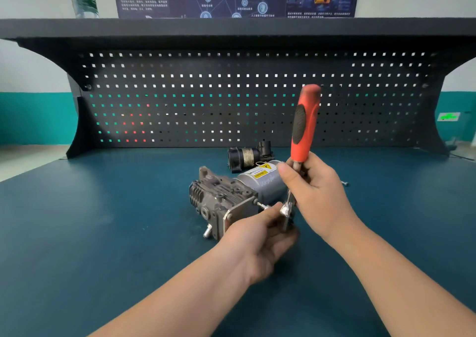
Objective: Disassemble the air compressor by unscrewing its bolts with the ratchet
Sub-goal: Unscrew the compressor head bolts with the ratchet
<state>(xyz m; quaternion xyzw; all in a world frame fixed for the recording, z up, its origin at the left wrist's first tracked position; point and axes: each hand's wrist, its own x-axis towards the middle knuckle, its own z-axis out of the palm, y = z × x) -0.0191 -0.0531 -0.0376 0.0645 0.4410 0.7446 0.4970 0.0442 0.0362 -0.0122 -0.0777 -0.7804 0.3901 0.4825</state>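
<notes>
At frame centre, the grey metal air compressor (231, 197) lies on the dark teal bench (103, 233). The right hand (316, 195) grips the red-handled ratchet (305, 122) upright; the left hand (260, 236) fingers curl around its head beside a bolt (260, 204).

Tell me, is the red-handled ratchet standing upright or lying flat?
Nearly upright: the red-handled ratchet points its handle up toward the pegboard, its metal head low beside the grey air compressor, the right hand gripping the shaft.

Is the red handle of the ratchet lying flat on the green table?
No, the red-handled ratchet stands nearly upright above the green table, gripped by the right hand.
</notes>
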